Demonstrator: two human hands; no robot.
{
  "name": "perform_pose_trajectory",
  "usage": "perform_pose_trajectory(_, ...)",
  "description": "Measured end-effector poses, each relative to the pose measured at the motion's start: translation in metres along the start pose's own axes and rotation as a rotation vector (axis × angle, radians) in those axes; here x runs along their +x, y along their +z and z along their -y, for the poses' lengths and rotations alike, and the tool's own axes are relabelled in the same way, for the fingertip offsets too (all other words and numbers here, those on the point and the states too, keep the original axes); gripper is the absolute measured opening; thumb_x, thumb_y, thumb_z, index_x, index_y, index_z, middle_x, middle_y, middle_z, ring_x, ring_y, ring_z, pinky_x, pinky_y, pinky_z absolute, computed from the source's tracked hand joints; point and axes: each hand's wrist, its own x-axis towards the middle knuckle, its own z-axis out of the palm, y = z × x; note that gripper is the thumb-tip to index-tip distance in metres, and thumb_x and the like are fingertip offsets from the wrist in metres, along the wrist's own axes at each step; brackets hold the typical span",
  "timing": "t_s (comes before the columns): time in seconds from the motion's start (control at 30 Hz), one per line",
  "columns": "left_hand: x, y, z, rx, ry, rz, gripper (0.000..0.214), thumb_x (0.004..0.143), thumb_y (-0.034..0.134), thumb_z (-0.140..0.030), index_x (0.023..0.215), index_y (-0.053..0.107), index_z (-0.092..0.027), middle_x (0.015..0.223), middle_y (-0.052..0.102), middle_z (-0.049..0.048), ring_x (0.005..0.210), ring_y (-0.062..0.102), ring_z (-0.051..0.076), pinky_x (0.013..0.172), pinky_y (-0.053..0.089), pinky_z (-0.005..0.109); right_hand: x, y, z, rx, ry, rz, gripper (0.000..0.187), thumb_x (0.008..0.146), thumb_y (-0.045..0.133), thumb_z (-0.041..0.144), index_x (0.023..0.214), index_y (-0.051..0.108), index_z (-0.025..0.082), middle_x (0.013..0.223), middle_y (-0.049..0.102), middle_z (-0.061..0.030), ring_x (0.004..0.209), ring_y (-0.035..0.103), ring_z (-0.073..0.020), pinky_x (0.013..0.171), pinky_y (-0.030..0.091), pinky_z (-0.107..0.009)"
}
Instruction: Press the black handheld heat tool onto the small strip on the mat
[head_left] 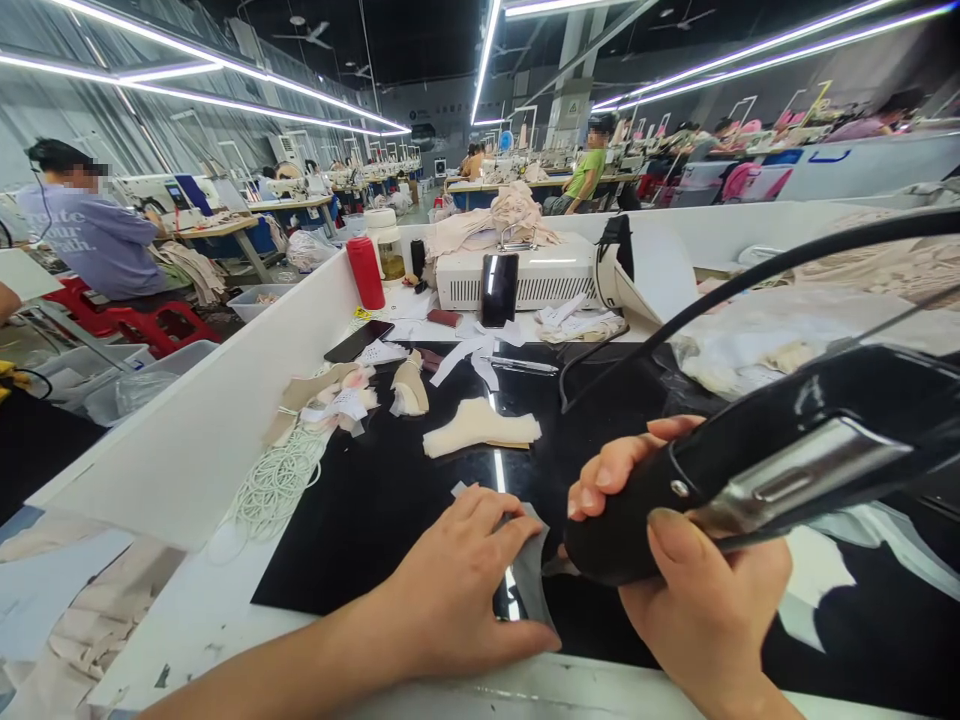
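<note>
Right hand (697, 590) grips the black handheld tool (757, 470), fingers curled around its body and thumb laid along the side, with the tool's rounded nose down at the edge of the small grey fabric piece (529, 580) on the black work mat (360, 520). Left hand (457, 590) presses that piece flat, fingers together and fingertips just beside the nose. Risk: if the nose slips or the fabric creeps, it may contact those fingertips or misplace the work.
</note>
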Motion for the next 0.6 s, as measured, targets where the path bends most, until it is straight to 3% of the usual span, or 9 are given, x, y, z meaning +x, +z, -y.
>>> perform_pose_trajectory(0.27, 0.0, 0.003, 0.003, -0.021, 0.019, 0.001, 0.084, 0.076, 0.086, -0.052, 0.147, 0.052, -0.02, 0.145, 0.055, 0.0113, 0.135, 0.051, 0.032, 0.128, 0.025, 0.058, -0.002, 0.001, 0.002, -0.021, 0.038, -0.008, 0.031, 0.091, 0.077, 0.034, 0.117, 0.06, 0.03, 0.085, 0.063, 0.0007, 0.07, 0.061, -0.0176, 0.063, 0.058, -0.035)
perform_pose_trajectory(0.6, -0.001, 0.001, 0.003, -0.021, 0.021, -0.009, 0.075, 0.077, 0.086, -0.05, 0.141, 0.056, -0.024, 0.141, 0.056, 0.0094, 0.133, 0.052, 0.032, 0.126, 0.029, 0.056, -0.011, 0.0, 0.015, 0.019, 0.049, -0.009, 0.036, 0.086, 0.082, 0.037, 0.114, 0.062, 0.028, 0.08, 0.063, 0.001, 0.064, 0.061, -0.0159, 0.062, 0.059, -0.031)
